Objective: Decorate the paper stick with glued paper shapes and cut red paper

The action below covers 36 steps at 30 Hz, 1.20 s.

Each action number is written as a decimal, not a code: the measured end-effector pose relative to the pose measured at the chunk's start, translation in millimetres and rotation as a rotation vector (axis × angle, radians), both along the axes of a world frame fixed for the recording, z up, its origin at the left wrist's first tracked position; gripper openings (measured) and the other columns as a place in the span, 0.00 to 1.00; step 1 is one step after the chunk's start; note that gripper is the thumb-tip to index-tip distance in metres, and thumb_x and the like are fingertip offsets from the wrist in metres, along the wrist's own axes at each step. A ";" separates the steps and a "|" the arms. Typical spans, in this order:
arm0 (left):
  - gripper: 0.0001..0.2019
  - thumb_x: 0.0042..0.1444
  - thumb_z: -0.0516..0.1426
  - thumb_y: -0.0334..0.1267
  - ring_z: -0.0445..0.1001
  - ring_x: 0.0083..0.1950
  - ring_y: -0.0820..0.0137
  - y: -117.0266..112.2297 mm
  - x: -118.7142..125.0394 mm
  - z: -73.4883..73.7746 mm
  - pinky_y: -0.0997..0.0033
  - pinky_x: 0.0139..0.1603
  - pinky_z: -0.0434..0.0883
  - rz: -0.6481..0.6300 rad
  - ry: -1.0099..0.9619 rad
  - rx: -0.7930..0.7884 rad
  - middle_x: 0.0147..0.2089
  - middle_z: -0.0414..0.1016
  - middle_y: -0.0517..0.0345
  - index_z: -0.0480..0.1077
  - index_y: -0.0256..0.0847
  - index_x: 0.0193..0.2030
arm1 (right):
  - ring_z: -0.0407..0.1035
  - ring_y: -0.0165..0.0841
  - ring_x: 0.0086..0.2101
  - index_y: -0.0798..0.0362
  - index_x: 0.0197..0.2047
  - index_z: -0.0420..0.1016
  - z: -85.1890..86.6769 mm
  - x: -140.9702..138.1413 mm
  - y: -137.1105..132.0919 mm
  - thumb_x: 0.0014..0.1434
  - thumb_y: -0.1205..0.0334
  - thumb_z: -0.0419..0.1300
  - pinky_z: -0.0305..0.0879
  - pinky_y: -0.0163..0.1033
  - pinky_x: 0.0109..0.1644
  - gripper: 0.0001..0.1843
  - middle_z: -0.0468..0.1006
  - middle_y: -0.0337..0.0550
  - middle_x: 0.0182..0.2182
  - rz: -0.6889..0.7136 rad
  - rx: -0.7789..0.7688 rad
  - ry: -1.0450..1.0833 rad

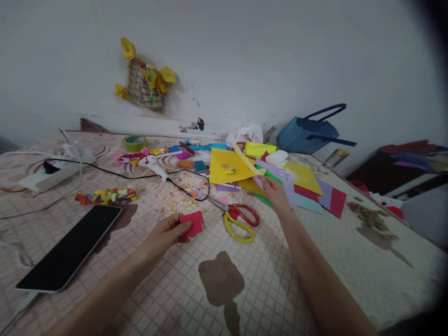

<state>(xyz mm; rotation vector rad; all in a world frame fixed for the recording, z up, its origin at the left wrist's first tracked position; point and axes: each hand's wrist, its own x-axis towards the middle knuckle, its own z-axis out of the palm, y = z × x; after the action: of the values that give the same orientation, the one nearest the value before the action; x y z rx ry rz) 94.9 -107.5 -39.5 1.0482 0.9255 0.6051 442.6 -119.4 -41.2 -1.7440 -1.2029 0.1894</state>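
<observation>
My left hand (171, 229) pinches a small red piece of paper (193, 223), which looks folded or stacked, a little above the table. Farther off to the right, my right hand (275, 190) has its fingers closed on the lower end of a pale yellow paper strip (245, 159). This strip slants up and left over a yellow sheet (224, 171) with small paper bits on it. Between my hands lie scissors (241, 221) with one red and one yellow handle, blades toward the scraps. Some of my right fingertips are hidden behind the paper.
A white glue gun (154, 166) trails a black cord to a power strip (52, 172). A tablet (72, 249) lies at left near a paper garland (107, 196). Coloured sheets (304, 179) spread at right, before a blue bag (306, 134). Green tape (135, 142) sits behind.
</observation>
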 end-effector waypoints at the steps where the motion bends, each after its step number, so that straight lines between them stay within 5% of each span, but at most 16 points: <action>1: 0.13 0.44 0.64 0.44 0.69 0.30 0.75 0.3 0.0 -0.5 0.75 0.32 0.68 -0.005 0.003 -0.002 0.31 0.74 0.58 0.70 0.37 0.31 | 0.70 0.39 0.43 0.58 0.47 0.74 -2.5 -2.4 1.5 0.59 0.46 0.48 0.65 0.43 0.46 0.26 0.77 0.50 0.44 0.024 0.004 0.007; 16: 0.14 0.46 0.63 0.46 0.67 0.32 0.76 1.2 -1.3 -2.7 0.76 0.33 0.68 -0.038 -0.013 0.017 0.32 0.73 0.58 0.67 0.37 0.31 | 0.67 0.37 0.48 0.53 0.46 0.73 -10.3 -81.6 5.1 0.57 0.54 0.55 0.67 0.43 0.49 0.17 0.71 0.51 0.49 0.317 0.089 -0.050; 21: 0.15 0.47 0.62 0.46 0.68 0.33 0.75 3.5 -2.0 -5.3 0.76 0.33 0.68 -0.038 -0.009 0.027 0.33 0.72 0.58 0.68 0.36 0.33 | 0.64 0.39 0.50 0.55 0.51 0.68 -5.2 -74.9 1.8 0.59 0.51 0.52 0.65 0.46 0.52 0.22 0.67 0.55 0.52 0.179 0.183 0.032; 26: 0.15 0.45 0.63 0.46 0.68 0.32 0.75 1.6 -0.5 -2.7 0.76 0.33 0.68 -0.033 -0.008 0.009 0.31 0.72 0.59 0.68 0.36 0.33 | 0.67 0.37 0.47 0.55 0.50 0.68 6.4 -53.9 -9.1 0.60 0.49 0.50 0.65 0.48 0.52 0.22 0.69 0.50 0.50 -0.034 0.464 0.322; 31: 0.14 0.45 0.63 0.45 0.67 0.32 0.75 -1.8 0.3 2.6 0.75 0.32 0.68 -0.033 -0.004 0.036 0.32 0.72 0.58 0.68 0.36 0.31 | 0.61 0.41 0.54 0.52 0.54 0.66 14.9 -60.1 -24.4 0.63 0.55 0.46 0.60 0.52 0.56 0.20 0.66 0.52 0.52 -0.156 0.469 -0.183; 36: 0.14 0.45 0.62 0.44 0.67 0.32 0.76 -1.7 -0.7 3.2 0.76 0.32 0.67 -0.025 -0.020 0.040 0.30 0.72 0.59 0.67 0.36 0.30 | 0.57 0.43 0.56 0.56 0.57 0.62 -6.0 -61.6 -18.6 0.61 0.60 0.48 0.57 0.54 0.58 0.22 0.63 0.58 0.55 0.031 0.209 -0.598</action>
<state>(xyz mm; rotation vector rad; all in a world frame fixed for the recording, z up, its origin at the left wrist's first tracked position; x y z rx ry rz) 94.2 -109.2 -36.2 1.0860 0.8852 0.6140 381.0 -138.0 -47.3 -1.6442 -1.6058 -0.4579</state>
